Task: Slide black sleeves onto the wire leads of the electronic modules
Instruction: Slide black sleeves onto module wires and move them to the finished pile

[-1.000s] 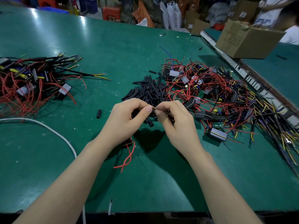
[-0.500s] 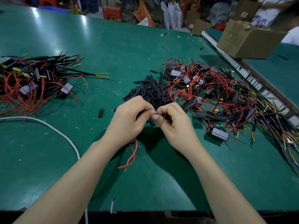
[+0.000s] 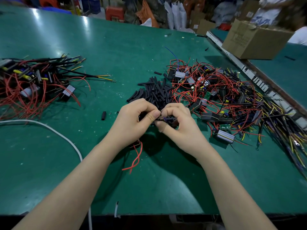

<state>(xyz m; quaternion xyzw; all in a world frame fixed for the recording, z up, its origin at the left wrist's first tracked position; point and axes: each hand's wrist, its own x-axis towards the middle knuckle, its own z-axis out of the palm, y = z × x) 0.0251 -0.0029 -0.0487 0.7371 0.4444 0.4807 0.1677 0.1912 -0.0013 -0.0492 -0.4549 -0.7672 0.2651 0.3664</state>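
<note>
Black sleeve (image 3: 167, 119) half-hidden between fingers (image 3: 156, 114)

We see black sleeves (image 3: 153, 93) heaped loose mid-table | unsleeved modules (image 3: 222, 100) tangled in red wires just right | sleeved modules (image 3: 31, 82) piled far left

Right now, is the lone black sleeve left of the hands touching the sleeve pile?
Apart. The head view shows bare green table between the lone sleeve and the pile.
</note>
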